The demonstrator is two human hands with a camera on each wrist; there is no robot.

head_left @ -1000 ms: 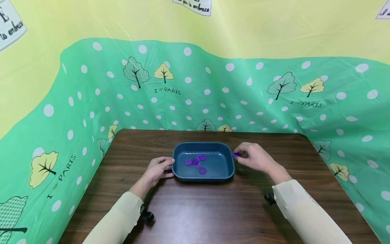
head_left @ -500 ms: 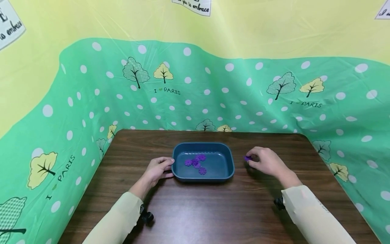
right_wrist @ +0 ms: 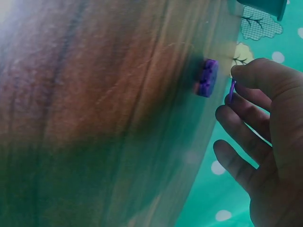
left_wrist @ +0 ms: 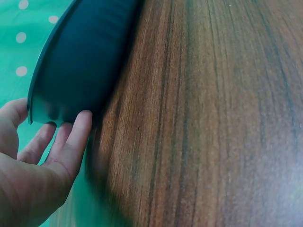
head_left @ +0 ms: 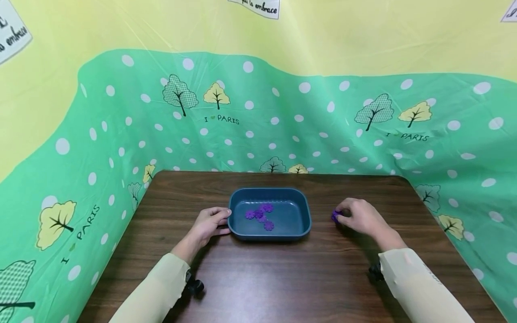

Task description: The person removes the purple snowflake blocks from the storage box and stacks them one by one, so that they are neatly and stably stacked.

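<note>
My left hand (head_left: 209, 223) holds the left end of a dark blue rectangular tray (head_left: 296, 234). In the left wrist view the thumb (left_wrist: 19, 111) is at the tray's rim, and the other fingers (left_wrist: 78, 135) touch its outer wall. Several flower-shaped purple discs (head_left: 268, 225) lie on the tray's floor, some overlapping. To the right of the tray, my right hand (head_left: 362, 218) is low over the table. Its thumb and index finger pinch a thin purple disc (right_wrist: 231, 92), seen edge-on. Just beside the fingertips, a small thick stack of purple discs (right_wrist: 207, 78) shows over the tabletop.
A dark wood-grain table (head_left: 274, 278) carries the tray. Green and yellow printed cloth (head_left: 282, 107) hangs behind the table and along both sides. Black wrist cameras (head_left: 196, 287) are strapped at both cuffs.
My right hand has moved right and a little nearer, from beside the tray's right edge to farther along the table, with purple at its fingertips. The left hand and tray have stayed put.
</note>
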